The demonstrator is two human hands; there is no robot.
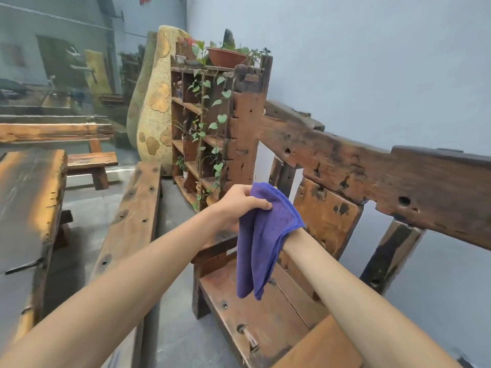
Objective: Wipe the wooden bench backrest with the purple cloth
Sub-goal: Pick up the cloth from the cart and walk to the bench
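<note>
Left grip: my left hand (236,205) pinches the purple cloth (261,240) near its top edge, thumb lying across the front of the fabric, the other fingers behind it out of sight.
Right grip: my right hand is covered by the cloth; only the forearm (345,285) shows, running up from the lower right and vanishing under the fabric at the wrist. Whether those fingers are spread or curled I cannot tell.
Purple cloth: draped over my right hand and hanging down below both grips in two loose folds, its lower ends dangling in the air above the seat (265,314) without touching it.
Backrest: the wooden backrest (358,171) rises just beyond and to the right of my grips; its dark top rail slopes across the upper right, and the orange-brown panel (328,216) under it stands just behind the cloth. Whether the cloth touches the panel I cannot tell.
Seat: worn planks with bolt heads, directly beneath the hanging cloth.
Left of my grips: a long plank bench (132,216) and, further left, a heavy wooden table (29,197).
Beyond my grips: a wooden shelf unit (210,134) with a trailing vine (212,126), a red-brown pot (227,57) on top, and a tall yellowish stone (154,107) beside it.
</note>
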